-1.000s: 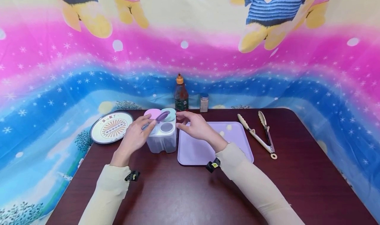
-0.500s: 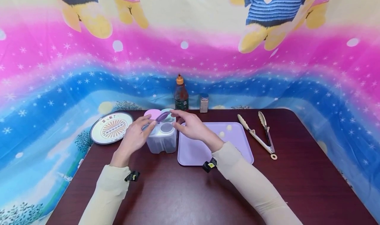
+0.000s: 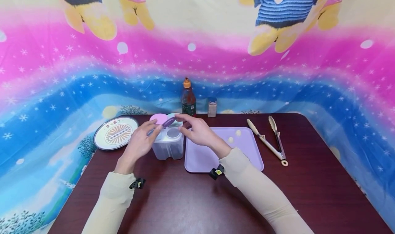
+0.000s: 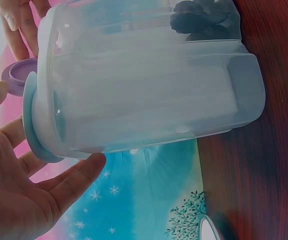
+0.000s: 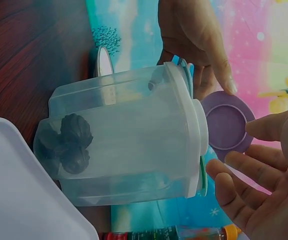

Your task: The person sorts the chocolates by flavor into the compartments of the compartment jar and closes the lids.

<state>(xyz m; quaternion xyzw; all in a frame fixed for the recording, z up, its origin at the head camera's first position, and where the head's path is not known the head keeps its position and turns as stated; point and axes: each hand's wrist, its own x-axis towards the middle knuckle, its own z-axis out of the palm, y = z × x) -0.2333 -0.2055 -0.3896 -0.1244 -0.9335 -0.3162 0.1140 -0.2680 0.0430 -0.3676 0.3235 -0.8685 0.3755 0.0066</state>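
Observation:
A clear storage container [image 3: 168, 148] with several compartments stands upright on the table. Its purple round lid [image 3: 169, 121] is tilted up, exposing a round opening [image 3: 172, 132]. My left hand [image 3: 142, 138] holds the container's upper left side, its thumb touching the purple lid. From the right, my right hand [image 3: 200, 131] pinches the lid's edge between thumb and fingers, clearer in the right wrist view. Pink [image 3: 158, 119] and mint [image 3: 174, 115] lids lie at the back; a blue lid [image 4: 34, 120] shows under my left hand. Dark lumpy pieces [image 5: 75, 142] sit low inside one compartment.
Right of the container lies a lilac tray [image 3: 203, 158] with pale pieces [image 3: 230, 139] on it. Tongs [image 3: 271, 146] lie farther right. A decorated plate [image 3: 116, 132] is at left; a sauce bottle [image 3: 188, 102] and small jar [image 3: 212, 107] stand behind.
My right hand has moved left from beside the container to the purple lid's edge. The lid tilts up slightly more. My left hand stays in place.

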